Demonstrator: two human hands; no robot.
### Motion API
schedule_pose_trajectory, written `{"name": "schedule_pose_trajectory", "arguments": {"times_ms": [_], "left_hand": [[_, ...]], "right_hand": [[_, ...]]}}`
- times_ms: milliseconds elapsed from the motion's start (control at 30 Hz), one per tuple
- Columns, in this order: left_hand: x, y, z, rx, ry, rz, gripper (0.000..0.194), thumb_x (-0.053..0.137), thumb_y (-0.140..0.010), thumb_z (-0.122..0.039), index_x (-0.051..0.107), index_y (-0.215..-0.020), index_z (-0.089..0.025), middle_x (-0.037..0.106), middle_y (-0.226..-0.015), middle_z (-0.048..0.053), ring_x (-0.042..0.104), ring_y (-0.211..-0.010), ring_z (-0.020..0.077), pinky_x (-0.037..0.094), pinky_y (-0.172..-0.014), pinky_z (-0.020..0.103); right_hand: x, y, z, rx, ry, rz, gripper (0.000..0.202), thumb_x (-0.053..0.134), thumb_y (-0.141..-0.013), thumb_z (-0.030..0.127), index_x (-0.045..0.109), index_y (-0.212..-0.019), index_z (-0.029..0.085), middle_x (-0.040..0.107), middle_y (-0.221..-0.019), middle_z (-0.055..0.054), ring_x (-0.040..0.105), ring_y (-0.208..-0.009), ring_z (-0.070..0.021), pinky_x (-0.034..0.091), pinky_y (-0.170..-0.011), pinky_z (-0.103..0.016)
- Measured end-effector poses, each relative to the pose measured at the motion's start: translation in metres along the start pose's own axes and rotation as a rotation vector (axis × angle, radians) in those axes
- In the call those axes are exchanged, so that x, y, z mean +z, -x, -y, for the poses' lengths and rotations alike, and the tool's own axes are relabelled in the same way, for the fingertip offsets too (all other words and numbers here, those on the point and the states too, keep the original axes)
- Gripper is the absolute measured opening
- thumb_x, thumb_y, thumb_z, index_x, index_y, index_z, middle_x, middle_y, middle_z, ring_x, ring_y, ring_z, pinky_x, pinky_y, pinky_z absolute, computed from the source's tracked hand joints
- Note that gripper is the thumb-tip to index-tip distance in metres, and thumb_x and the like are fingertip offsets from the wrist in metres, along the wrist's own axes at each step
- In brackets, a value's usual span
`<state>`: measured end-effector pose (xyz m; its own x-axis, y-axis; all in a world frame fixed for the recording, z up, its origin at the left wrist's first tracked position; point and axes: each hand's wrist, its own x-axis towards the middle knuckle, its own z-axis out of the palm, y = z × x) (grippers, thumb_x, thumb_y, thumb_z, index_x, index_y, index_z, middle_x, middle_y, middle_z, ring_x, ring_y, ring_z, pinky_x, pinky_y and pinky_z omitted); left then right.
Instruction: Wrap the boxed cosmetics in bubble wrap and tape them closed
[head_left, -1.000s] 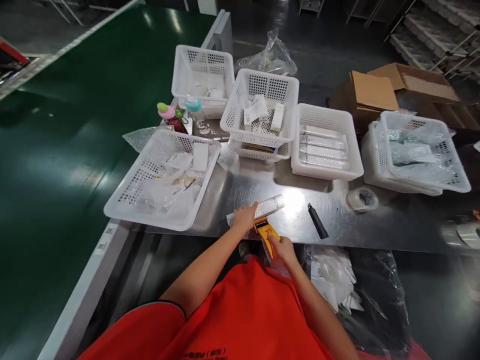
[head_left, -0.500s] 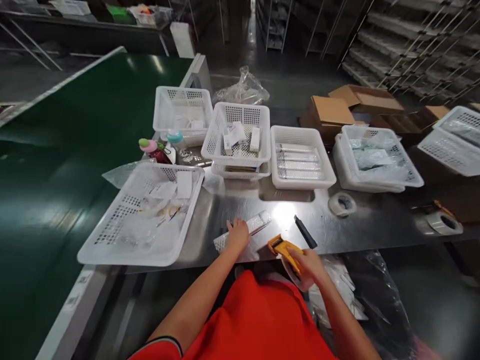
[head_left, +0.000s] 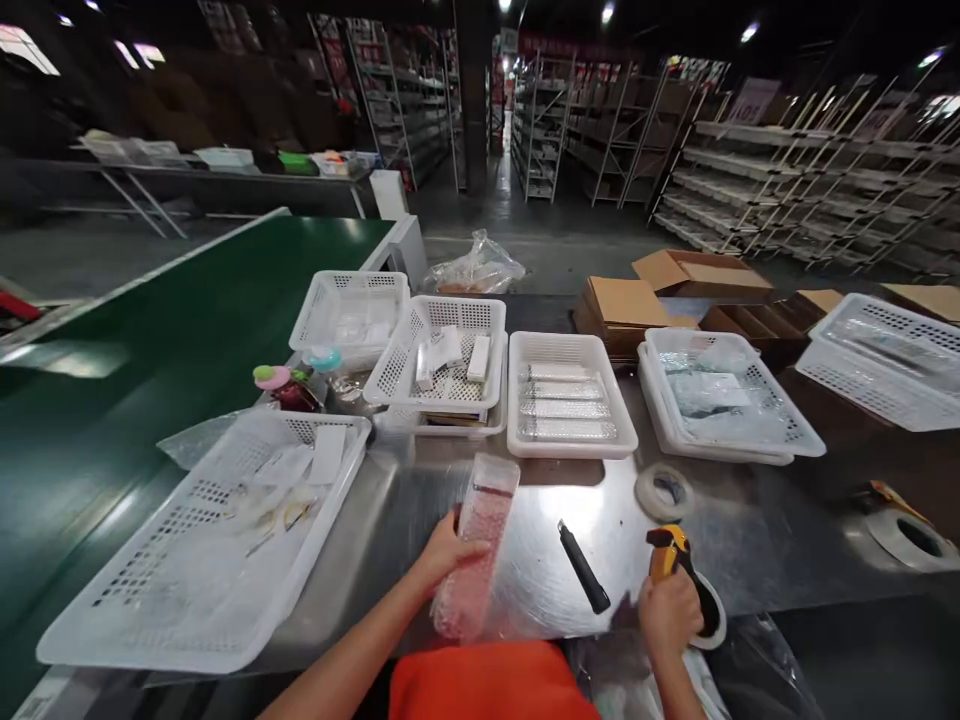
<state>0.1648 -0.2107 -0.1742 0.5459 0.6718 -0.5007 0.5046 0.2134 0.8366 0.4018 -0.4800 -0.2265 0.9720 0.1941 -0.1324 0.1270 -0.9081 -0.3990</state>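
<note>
My left hand (head_left: 448, 552) is closed round a long bubble-wrapped package (head_left: 480, 545), tilted up off the steel table; the red of my shirt tints its clear wrap. In my right hand (head_left: 671, 610) is a yellow tape dispenser (head_left: 670, 548) with a roll of tape on it, held near the table's front edge, apart from the package. Between the two hands a black utility knife (head_left: 583, 565) lies on the steel. A loose roll of clear tape (head_left: 664, 493) sits just beyond the dispenser.
A white basket (head_left: 572, 345) holds several bubble-wrapped packages. Another basket (head_left: 390, 385) contains small white boxes. At left stands a large white tray (head_left: 161, 655) with plastic bags, beside a green conveyor belt (head_left: 225, 300). Cardboard boxes (head_left: 622, 302) and a second dispenser (head_left: 904, 530) are at right.
My left hand has lifted and turned the package from lying flat to pointing away from me. My right hand has moved right with the tape dispenser. The view has tilted up.
</note>
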Motion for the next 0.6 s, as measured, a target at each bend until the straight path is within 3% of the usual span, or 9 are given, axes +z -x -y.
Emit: {"name": "schedule_pose_trajectory", "arguments": {"times_ms": [33, 67, 167, 200, 267, 333, 433, 500, 600], "left_hand": [[0.012, -0.003, -0.014, -0.024, 0.122, 0.044, 0.064, 0.082, -0.056, -0.039, 0.059, -0.111, -0.018, 0.074, -0.105, 0.009, 0.070, -0.096, 0.0285, 0.054, -0.087, 0.042], [0.027, -0.005, -0.030, -0.065, 0.295, 0.093, 0.067, 0.083, -0.055, -0.042, 0.058, -0.112, -0.017, 0.074, -0.103, 0.010, 0.070, -0.094, 0.0279, 0.055, -0.087, 0.042], [0.071, -0.016, -0.075, -0.175, 0.684, 0.188, 0.072, 0.092, -0.043, -0.036, 0.063, -0.106, -0.015, 0.075, -0.097, 0.010, 0.071, -0.089, 0.0274, 0.054, -0.089, 0.044], [0.084, -0.020, -0.086, -0.181, 0.716, 0.204, 0.071, 0.093, -0.043, -0.035, 0.064, -0.105, -0.015, 0.076, -0.096, 0.009, 0.071, -0.089, 0.0273, 0.054, -0.091, 0.044], [0.100, -0.030, -0.101, -0.148, 0.706, 0.247, 0.068, 0.090, -0.050, -0.040, 0.066, -0.108, -0.016, 0.075, -0.102, 0.010, 0.070, -0.097, 0.0290, 0.052, -0.096, 0.045], [0.105, -0.042, -0.103, -0.073, 0.599, 0.259, 0.062, 0.078, -0.067, -0.050, 0.065, -0.118, -0.018, 0.072, -0.118, 0.012, 0.065, -0.115, 0.0309, 0.048, -0.103, 0.047], [0.097, -0.067, -0.094, 0.033, 0.177, 0.092, 0.062, 0.066, -0.079, -0.048, 0.056, -0.134, -0.022, 0.047, -0.152, 0.014, 0.042, -0.141, 0.0327, 0.042, -0.109, 0.051], [0.090, -0.085, -0.088, 0.120, -0.183, -0.038, 0.068, 0.067, -0.078, -0.037, 0.050, -0.141, -0.021, 0.027, -0.163, 0.015, 0.031, -0.147, 0.0330, 0.036, -0.114, 0.050], [0.087, -0.112, -0.089, 0.277, -0.641, -0.093, 0.070, 0.063, -0.080, -0.025, 0.043, -0.147, -0.021, 0.016, -0.166, 0.016, 0.022, -0.151, 0.0320, 0.024, -0.121, 0.052]], "right_hand": [[0.000, -0.001, 0.020, -0.023, -0.157, -0.011, 0.052, 0.045, -0.083, 0.045, 0.055, -0.122, 0.011, 0.061, -0.121, -0.030, 0.053, -0.126, -0.0443, 0.043, -0.099, -0.060], [-0.002, -0.001, 0.043, -0.054, -0.344, 0.072, 0.059, 0.048, -0.081, 0.051, 0.053, -0.125, 0.011, 0.060, -0.125, -0.029, 0.054, -0.125, -0.0416, 0.046, -0.099, -0.056], [-0.015, -0.002, 0.113, -0.230, -0.848, 0.641, 0.067, 0.056, -0.080, 0.061, 0.047, -0.132, 0.020, 0.065, -0.123, -0.016, 0.064, -0.109, -0.0292, 0.052, -0.093, -0.045], [-0.020, -0.004, 0.130, -0.291, -0.918, 0.752, 0.066, 0.061, -0.078, 0.059, 0.048, -0.131, 0.021, 0.065, -0.122, -0.013, 0.064, -0.107, -0.0270, 0.052, -0.094, -0.043], [-0.031, -0.017, 0.152, -0.371, -0.963, 0.848, 0.061, 0.070, -0.075, 0.052, 0.052, -0.124, 0.021, 0.067, -0.118, -0.011, 0.064, -0.107, -0.0257, 0.051, -0.095, -0.041], [-0.040, -0.043, 0.158, -0.406, -0.951, 0.841, 0.056, 0.073, -0.073, 0.047, 0.055, -0.118, 0.020, 0.068, -0.116, -0.010, 0.063, -0.108, -0.0266, 0.050, -0.096, -0.041], [-0.052, -0.107, 0.165, -0.470, -0.870, 0.721, 0.057, 0.071, -0.072, 0.047, 0.054, -0.118, 0.020, 0.067, -0.115, -0.010, 0.062, -0.108, -0.0288, 0.050, -0.095, -0.042], [-0.057, -0.160, 0.184, -0.554, -0.726, 0.455, 0.061, 0.068, -0.073, 0.045, 0.050, -0.125, 0.019, 0.063, -0.120, -0.012, 0.059, -0.110, -0.0309, 0.048, -0.096, -0.044], [-0.054, -0.237, 0.239, -0.826, -0.391, 0.084, 0.061, 0.062, -0.075, 0.034, 0.046, -0.131, 0.014, 0.058, -0.126, -0.016, 0.052, -0.116, -0.0341, 0.040, -0.100, -0.046]]}}
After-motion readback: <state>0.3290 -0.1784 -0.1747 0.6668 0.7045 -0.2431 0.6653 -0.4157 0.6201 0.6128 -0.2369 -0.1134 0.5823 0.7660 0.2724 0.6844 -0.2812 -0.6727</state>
